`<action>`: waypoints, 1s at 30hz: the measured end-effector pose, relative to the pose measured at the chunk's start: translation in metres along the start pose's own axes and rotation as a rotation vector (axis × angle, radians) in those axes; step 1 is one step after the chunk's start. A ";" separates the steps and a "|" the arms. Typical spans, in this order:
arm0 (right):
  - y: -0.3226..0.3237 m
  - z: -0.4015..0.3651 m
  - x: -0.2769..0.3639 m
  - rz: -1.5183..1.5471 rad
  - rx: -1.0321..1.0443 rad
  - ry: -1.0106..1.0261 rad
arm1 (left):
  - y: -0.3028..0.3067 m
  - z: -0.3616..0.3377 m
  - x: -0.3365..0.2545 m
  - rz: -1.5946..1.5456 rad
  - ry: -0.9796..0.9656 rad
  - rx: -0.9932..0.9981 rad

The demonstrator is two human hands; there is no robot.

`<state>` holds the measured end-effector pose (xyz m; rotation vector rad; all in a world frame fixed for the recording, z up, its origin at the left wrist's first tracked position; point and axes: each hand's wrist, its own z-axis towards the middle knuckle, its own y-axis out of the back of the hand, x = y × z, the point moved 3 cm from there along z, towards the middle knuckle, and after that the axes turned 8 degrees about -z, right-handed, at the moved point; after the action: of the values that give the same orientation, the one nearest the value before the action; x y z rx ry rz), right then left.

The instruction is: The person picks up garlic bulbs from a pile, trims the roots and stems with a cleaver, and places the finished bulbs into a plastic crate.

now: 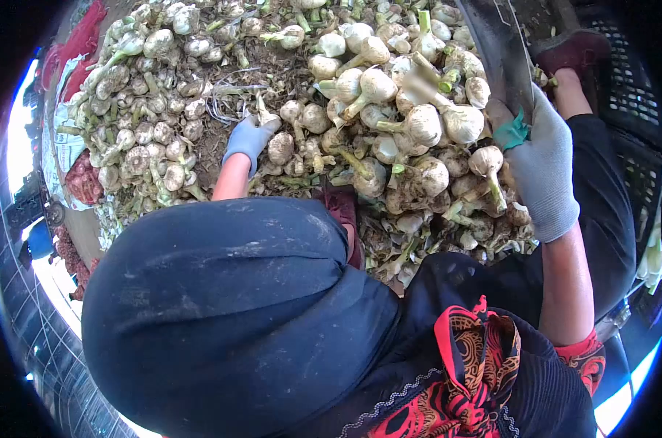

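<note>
My left hand, in a grey-blue glove, reaches into the garlic pile with its fingers closed on a garlic bulb whose thin stalk points away. My right hand, in a matching glove, is wrapped round the lower end of a long dark metal blade, which runs up past the top edge of the view. A scrap of green cloth shows at the thumb side of this hand. Close to its left lies a garlic bulb with a stalk.
Larger garlic bulbs are heaped in front of me, smaller ones to the left. Dry skins and stalks litter the ground. A black plastic crate stands on the right. Red mesh sacks lie at the left. My bent knee fills the foreground.
</note>
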<state>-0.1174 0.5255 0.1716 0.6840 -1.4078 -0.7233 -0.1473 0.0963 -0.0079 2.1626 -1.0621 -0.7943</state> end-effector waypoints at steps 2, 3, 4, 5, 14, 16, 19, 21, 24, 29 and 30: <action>0.001 -0.003 0.002 0.015 0.015 -0.020 | 0.003 -0.008 -0.001 -0.416 0.011 -0.032; 0.002 -0.004 0.002 0.025 0.022 -0.029 | 0.004 -0.013 0.001 -0.623 0.018 -0.048; 0.003 -0.005 0.001 0.035 0.045 -0.037 | 0.017 -0.027 -0.009 -0.897 -0.170 0.041; 0.003 -0.006 0.000 0.032 0.049 -0.029 | 0.020 -0.050 -0.016 -1.129 -0.244 0.065; -0.018 -0.009 0.023 -0.263 0.201 0.091 | 0.059 -0.070 -0.048 -1.427 -0.298 0.141; -0.026 -0.007 0.035 -0.298 0.244 0.161 | 0.060 -0.068 -0.051 -1.217 -0.373 0.009; -0.042 0.006 0.059 -0.363 0.281 0.264 | 0.073 -0.074 -0.057 -0.935 -0.336 -0.198; -0.056 0.020 0.082 -0.325 0.260 0.372 | 0.078 -0.087 -0.068 -0.977 -0.277 -0.182; -0.073 0.038 0.124 -0.277 0.203 0.456 | 0.086 -0.100 -0.080 -0.942 -0.431 -0.172; -0.103 0.071 0.136 -0.315 0.094 0.573 | 0.104 -0.127 -0.099 -1.013 -0.531 -0.105; -0.105 0.074 0.125 -0.383 0.190 0.461 | 0.109 -0.130 -0.102 -0.986 -0.598 -0.169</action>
<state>-0.1916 0.3624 0.1701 1.2081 -0.9345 -0.6736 -0.1561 0.1573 0.1799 2.2903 -0.0455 -1.9650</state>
